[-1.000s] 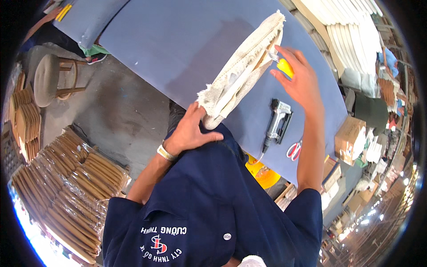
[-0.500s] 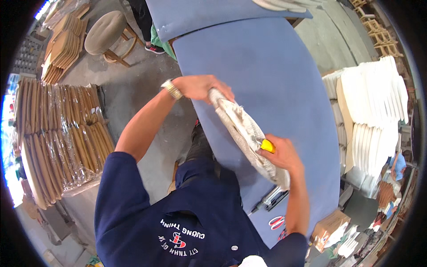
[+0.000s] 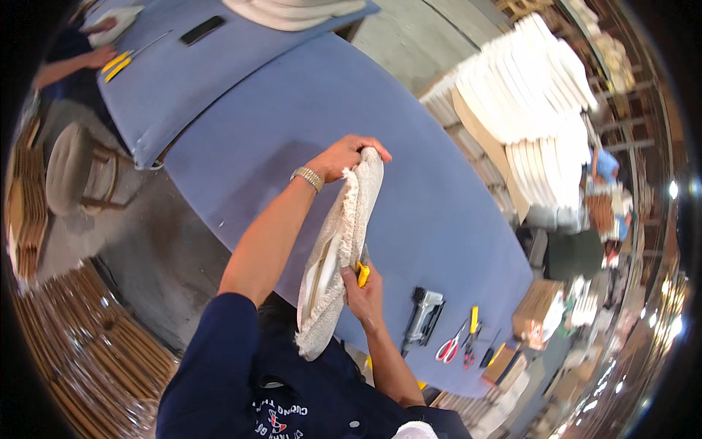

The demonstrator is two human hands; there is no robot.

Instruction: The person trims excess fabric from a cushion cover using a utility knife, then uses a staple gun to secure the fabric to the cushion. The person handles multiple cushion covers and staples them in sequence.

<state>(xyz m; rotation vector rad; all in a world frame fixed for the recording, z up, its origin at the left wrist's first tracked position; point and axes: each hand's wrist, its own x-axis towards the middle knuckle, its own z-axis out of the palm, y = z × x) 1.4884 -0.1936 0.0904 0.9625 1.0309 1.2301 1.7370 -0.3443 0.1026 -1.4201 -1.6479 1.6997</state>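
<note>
An off-white, fabric-covered seat pad (image 3: 364, 192) stands on edge in my hands above the blue table. Its textured cloth has frayed raw edges, and a gap along one side shows a paler inside. My left hand (image 3: 345, 157), with a metal watch at the wrist, is closed round the pad's far end. Lower down, my right hand (image 3: 364, 298) is closed on a yellow-handled tool (image 3: 363, 275) and rests against the pad's right side. The tool's tip is mostly hidden, so its exact kind cannot be made out.
On the blue table (image 3: 292, 95) lie a staple gun (image 3: 424, 318), red-handled scissors (image 3: 449, 348) and pliers (image 3: 469, 353). White pads (image 3: 512, 88) are stacked at the right. Far left, a co-worker's hand (image 3: 99, 57) is near yellow-handled scissors (image 3: 118, 66); a phone (image 3: 202, 30) lies nearby.
The view has swung round to the right. The pad has turned from slanting down rightward to slanting down leftward, and its gap now faces left. Both hands still hold on.
</note>
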